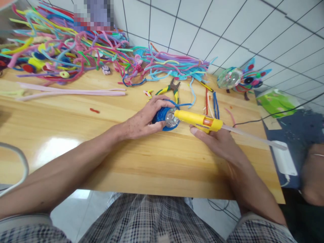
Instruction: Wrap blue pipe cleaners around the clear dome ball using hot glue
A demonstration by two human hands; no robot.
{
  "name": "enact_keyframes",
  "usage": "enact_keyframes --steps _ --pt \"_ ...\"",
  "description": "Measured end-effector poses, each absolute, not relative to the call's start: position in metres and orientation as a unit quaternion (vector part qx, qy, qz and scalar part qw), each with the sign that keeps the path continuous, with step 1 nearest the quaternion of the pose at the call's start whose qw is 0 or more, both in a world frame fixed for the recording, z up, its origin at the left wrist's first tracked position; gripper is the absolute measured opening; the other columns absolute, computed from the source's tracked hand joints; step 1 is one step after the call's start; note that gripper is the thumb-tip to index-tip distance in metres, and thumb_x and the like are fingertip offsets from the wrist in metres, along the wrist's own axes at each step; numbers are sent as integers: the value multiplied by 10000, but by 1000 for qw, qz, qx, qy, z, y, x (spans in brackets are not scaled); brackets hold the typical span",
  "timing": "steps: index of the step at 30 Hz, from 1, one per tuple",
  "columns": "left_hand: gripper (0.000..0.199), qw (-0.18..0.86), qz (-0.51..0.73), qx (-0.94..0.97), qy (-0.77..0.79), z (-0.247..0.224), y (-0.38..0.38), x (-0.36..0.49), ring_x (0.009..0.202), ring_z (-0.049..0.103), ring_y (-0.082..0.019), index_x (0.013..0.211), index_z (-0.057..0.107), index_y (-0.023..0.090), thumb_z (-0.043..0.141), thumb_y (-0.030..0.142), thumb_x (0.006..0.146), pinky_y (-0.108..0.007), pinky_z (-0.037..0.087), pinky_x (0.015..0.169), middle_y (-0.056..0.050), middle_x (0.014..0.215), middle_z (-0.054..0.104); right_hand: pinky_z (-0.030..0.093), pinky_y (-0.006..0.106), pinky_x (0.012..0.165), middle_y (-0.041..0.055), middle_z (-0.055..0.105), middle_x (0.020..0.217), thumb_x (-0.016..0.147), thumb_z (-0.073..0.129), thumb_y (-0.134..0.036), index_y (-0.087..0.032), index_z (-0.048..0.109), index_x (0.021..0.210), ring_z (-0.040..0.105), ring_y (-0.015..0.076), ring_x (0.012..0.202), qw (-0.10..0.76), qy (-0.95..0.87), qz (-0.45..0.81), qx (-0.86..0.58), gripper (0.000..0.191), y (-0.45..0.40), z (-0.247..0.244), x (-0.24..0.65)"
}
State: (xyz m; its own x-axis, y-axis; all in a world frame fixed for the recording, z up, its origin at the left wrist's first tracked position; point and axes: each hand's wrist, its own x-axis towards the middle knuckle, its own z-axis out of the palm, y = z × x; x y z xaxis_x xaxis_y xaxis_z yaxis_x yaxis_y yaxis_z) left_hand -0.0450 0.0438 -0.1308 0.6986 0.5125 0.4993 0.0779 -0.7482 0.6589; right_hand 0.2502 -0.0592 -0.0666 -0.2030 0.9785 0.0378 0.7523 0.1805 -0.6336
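Observation:
My left hand (149, 118) is wrapped round a clear plastic bottle (171, 118) that lies on its side, its body wound with blue pipe cleaner (160, 116). A loose blue end sticks out to the right above the bottle. In my right hand (215, 140) is a yellow glue gun (197, 119), gripped by its handle. The gun's nozzle points left, at the bottle's clear end; whether it touches is too small to tell. From the back of the gun a long translucent glue stick (253, 136) reaches out to the right.
Yellow-green pliers (174, 86) lie just beyond the bottle. Heaps of coloured pipe cleaners (63, 50) line the wall. At the back right sits a decorated bottle figure (249, 79). A dark cable (275, 118) crosses the right edge, near a white power strip (283, 158) and another person's arm (314, 172).

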Motion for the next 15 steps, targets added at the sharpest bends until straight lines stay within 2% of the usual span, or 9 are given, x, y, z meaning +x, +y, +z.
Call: enact_keyframes --steps 4,10,15 --pt "500 311 346 867 177 -131 44 -46 1556 511 -345 1558 539 258 636 461 1112 -576 455 1337 -158 1587 583 681 456 788 60 839 959 1050 694 -509 -289 817 999 785 298 829 236 -716 285 -593 258 -59 -65 248" --pt "511 310 350 867 173 -132 44 -45 1556 512 -363 1563 537 256 657 409 1089 -601 452 1338 -159 1584 588 665 436 794 61 837 965 1032 684 -547 -244 810 1009 773 281 832 242 -710 299 -590 329 -59 -66 247" --pt "513 306 355 868 165 -132 44 -44 1565 510 -352 1563 531 260 666 400 1088 -588 447 1348 -164 1587 574 672 457 807 62 842 976 1036 698 -533 -275 823 1016 788 303 852 242 -712 297 -588 287 -60 -63 246"
